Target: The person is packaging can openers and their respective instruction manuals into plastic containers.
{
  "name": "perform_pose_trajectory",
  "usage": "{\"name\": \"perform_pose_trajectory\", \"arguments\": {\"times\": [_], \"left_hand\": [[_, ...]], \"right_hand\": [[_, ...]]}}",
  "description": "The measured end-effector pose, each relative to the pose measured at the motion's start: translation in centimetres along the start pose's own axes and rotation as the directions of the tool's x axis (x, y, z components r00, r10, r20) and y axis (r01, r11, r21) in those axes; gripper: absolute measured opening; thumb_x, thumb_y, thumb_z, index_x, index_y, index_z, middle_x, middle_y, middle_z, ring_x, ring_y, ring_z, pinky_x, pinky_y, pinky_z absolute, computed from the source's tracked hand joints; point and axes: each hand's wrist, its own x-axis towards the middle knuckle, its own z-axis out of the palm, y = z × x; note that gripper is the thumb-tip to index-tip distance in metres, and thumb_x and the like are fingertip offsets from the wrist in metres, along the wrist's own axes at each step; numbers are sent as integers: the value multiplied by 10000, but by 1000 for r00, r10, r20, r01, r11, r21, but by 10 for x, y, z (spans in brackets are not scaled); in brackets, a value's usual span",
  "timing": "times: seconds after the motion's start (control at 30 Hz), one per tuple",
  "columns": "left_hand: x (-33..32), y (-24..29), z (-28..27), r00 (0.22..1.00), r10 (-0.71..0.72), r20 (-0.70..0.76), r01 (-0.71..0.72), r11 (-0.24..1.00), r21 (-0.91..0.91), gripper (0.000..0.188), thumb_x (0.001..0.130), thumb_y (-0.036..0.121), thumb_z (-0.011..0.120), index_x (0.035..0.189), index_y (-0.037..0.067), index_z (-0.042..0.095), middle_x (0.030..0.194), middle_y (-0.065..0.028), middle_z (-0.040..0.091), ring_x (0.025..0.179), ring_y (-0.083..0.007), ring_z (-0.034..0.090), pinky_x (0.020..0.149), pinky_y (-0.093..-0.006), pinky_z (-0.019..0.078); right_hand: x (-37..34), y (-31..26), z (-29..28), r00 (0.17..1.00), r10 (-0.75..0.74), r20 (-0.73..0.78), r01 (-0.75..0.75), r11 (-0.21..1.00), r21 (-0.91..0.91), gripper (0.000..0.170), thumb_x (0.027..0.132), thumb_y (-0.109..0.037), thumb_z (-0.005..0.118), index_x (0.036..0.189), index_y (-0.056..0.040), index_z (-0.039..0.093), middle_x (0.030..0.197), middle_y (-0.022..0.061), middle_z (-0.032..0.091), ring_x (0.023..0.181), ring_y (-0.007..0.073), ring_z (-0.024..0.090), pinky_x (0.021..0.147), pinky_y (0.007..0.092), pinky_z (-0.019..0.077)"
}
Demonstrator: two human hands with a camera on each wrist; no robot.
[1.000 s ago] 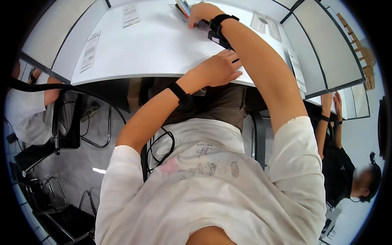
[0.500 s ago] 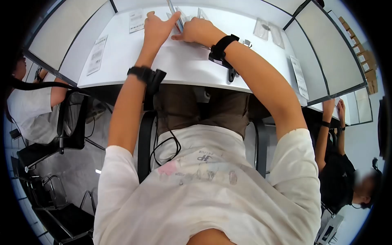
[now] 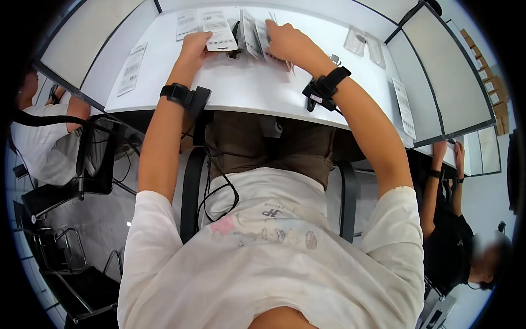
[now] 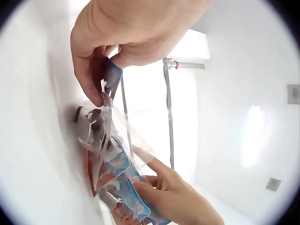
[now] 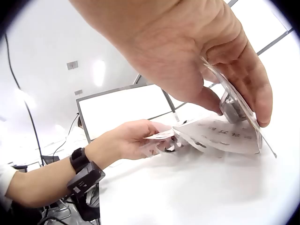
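My left hand [image 3: 193,50] pinches the near edge of a carded blister pack [image 3: 219,32], its white printed back facing up. In the left wrist view, the fingers grip the blue end of this card, close to clear plastic blisters [image 4: 96,126]. My right hand [image 3: 296,44], to the right, holds a blister pack [image 5: 241,105] between thumb and fingers, on edge over the desk. Between the hands, more blister packs [image 3: 249,35] stand tilted and fanned against each other. Their fronts are blue and red in the left wrist view; what lies inside the blisters is partly hidden.
Other white printed cards lie on the desk [image 3: 164,77] at the back left [image 3: 187,24], left side [image 3: 132,68] and right side [image 3: 404,107]. Clear packs [image 3: 356,41] rest at the back right. Partition panels [image 3: 444,71] enclose the desk. People sit on both sides.
My left hand first moved from the desk's front edge up to the packs, then took one card and drew it left, tilting it flat. The right hand shifted right with its packs.
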Motion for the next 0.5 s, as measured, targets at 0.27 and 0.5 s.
{"name": "perform_pose_trajectory", "arguments": {"times": [0.27, 0.5], "left_hand": [[-21, 19, -16, 999, 24, -47, -28, 994, -102, 323, 993, 189, 580, 1200, -56, 607, 1131, -126, 671, 1003, -188, 665, 847, -372, 579], [-38, 3, -118, 935, 331, -128, -65, 515, 854, 428, 912, 305, 660, 1125, -65, 692, 977, -211, 725, 909, -333, 701, 823, -385, 525]], "right_hand": [[-5, 29, -3, 996, 72, -52, -65, 991, 114, 411, 877, -322, 727, 840, 73, 617, 690, 229, 687, 564, 337, 688, 622, 397, 582], [-18, 24, -4, 990, 140, -5, -139, 989, 43, 373, 899, -340, 706, 979, 21, 660, 858, 196, 703, 769, 345, 711, 712, 395, 582]]}}
